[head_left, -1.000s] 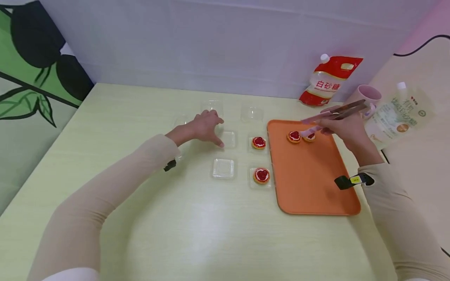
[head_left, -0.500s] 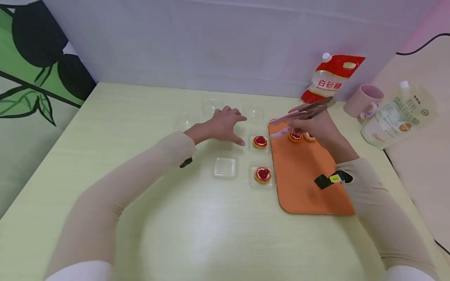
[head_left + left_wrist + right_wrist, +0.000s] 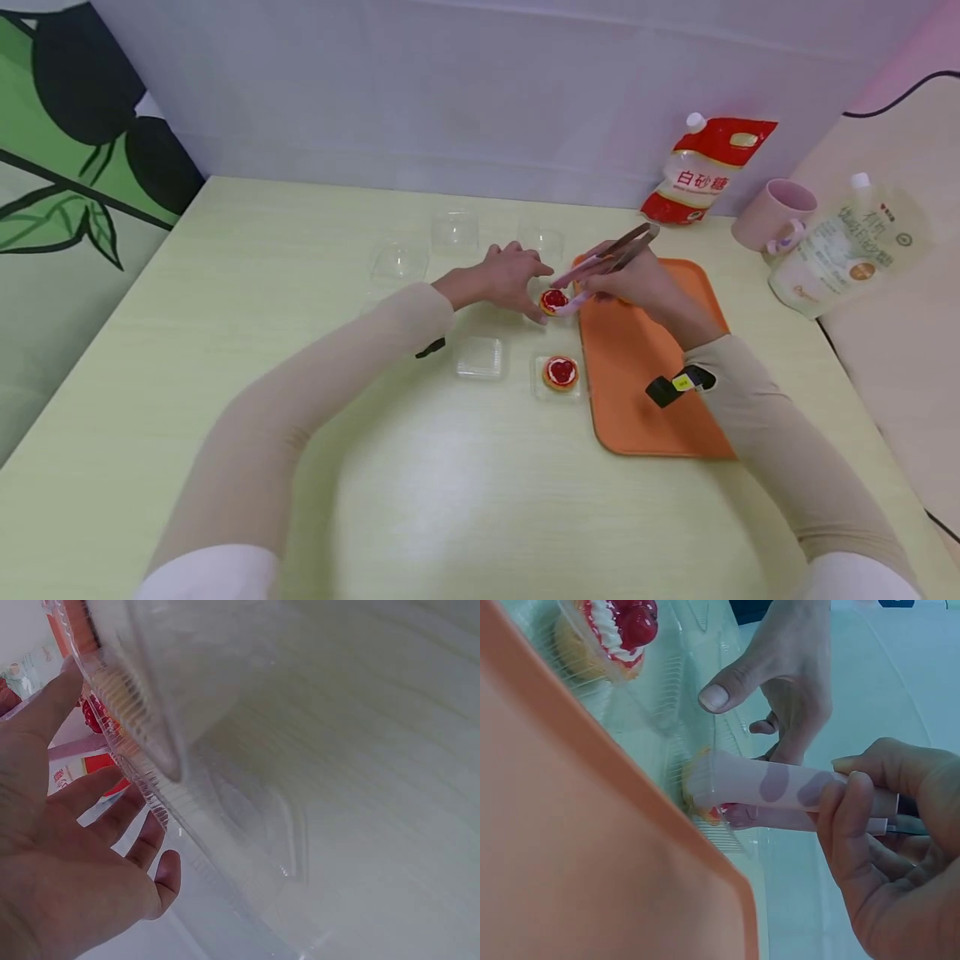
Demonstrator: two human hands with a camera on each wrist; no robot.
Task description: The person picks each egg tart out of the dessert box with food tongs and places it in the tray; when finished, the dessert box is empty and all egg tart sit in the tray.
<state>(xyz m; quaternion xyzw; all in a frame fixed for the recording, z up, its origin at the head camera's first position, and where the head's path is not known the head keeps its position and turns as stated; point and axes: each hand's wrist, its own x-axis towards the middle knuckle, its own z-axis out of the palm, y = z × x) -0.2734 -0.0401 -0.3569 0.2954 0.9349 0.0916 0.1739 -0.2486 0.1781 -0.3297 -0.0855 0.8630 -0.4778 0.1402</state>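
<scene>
My right hand grips metal tongs with pink tips. Those tips sit at both sides of a red-topped tart, which lies in the farther right clear plastic box. My left hand is beside the same box, thumb and fingers spread. In the left wrist view its fingertips come right at the rim of the clear box. Nearer to me, a second tart with red topping and white cream lies in another clear box. My right hand mostly hides the tarts on the orange tray.
A clear box stands left of the near tart, and several more, such as this clear box, stand farther back. Behind the tray are a red sugar pouch, a pink mug and a pale pouch.
My right hand has carried the tongs left from over the tray to the tart in the far box. My left hand has moved right to that box, uncovering the boxes behind.
</scene>
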